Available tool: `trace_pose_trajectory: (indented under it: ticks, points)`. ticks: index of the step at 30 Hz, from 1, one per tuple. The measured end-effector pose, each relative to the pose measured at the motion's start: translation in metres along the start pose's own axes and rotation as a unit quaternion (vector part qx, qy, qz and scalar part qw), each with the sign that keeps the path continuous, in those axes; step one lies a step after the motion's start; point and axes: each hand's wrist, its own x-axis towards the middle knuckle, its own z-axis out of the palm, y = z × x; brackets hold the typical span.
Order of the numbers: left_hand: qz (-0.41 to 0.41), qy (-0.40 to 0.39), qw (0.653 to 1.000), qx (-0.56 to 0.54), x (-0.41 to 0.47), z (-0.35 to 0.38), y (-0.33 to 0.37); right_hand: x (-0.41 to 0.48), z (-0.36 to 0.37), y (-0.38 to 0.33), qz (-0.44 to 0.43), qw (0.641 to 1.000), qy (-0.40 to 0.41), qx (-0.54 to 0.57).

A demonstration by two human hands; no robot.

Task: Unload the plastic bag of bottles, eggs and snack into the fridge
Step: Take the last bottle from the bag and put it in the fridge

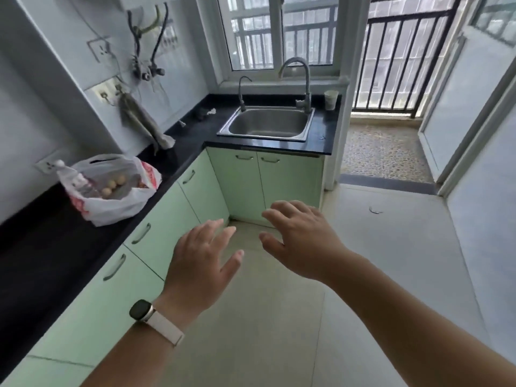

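A white plastic bag (pixel 111 202) with red print sits on the black counter (pixel 42 241) at the left, mouth open. Inside it I see several brown eggs (pixel 113 185) and a clear bottle (pixel 74 177) with a white cap leaning at its left side. Any snack in the bag is hidden. My left hand (pixel 201 263), a watch on its wrist, hovers over the floor with fingers spread, well to the right of the bag. My right hand (pixel 304 244) is stretched out beside it, fingers also spread. Neither hand holds anything. No fridge is in view.
Pale green cabinets (pixel 156 230) run under the L-shaped counter. A steel sink (pixel 268 122) with a tall tap is set in the far counter, a paper cup (pixel 331 99) beside it. A grey cloth (pixel 145 124) hangs on the left wall. An open doorway at right leads to a barred balcony (pixel 391 65).
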Motion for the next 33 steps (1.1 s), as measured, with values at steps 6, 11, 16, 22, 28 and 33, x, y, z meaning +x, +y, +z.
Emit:
trace_pose_trajectory:
  ticks: [6, 11, 16, 22, 28, 33]
  points:
    - [-0.095, 0.015, 0.995, 0.009, -0.006, -0.001, -0.061, 0.064, 0.028, -0.034, -0.077, 0.996, -0.045, 0.003]
    - [-0.115, 0.031, 0.993, 0.009, 0.003, 0.013, -0.120, 0.123, 0.055, -0.069, -0.116, 0.990, -0.069, -0.029]
    - [-0.122, 0.047, 0.991, -0.007, 0.036, 0.029, -0.192, 0.195, 0.074, -0.102, -0.128, 0.988, -0.076, -0.051]
    - [-0.152, 0.061, 0.986, -0.013, 0.061, 0.036, -0.289, 0.281, 0.100, -0.154, -0.151, 0.981, -0.093, -0.079]
    - [-0.169, 0.050, 0.984, 0.007, 0.068, 0.034, -0.366, 0.336, 0.120, -0.196, -0.175, 0.975, -0.111, -0.087]
    - [-0.199, 0.045, 0.979, 0.011, 0.067, 0.037, -0.403, 0.378, 0.134, -0.221, -0.198, 0.970, -0.108, -0.091]
